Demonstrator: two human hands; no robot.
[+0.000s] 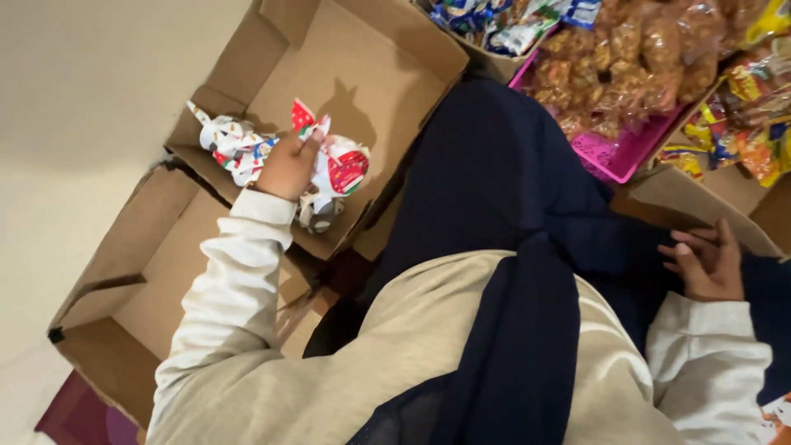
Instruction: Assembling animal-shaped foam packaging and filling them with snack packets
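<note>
My left hand [290, 165] is closed on a bunch of small white, red and green snack packets [334, 169], held over an open cardboard box [362, 58] at the upper middle. More packets of the same strip [231, 144] trail to the left over the box's flap. My right hand [709, 259] rests with fingers bent on dark blue cloth [511, 181] over my lap, at the right, and holds nothing.
A second open cardboard box [140, 280] lies at the lower left. A pink tray [618, 152] of bagged brown snacks sits at the upper right, with colourful packets [750, 107] in another box beside it. Pale floor lies to the left.
</note>
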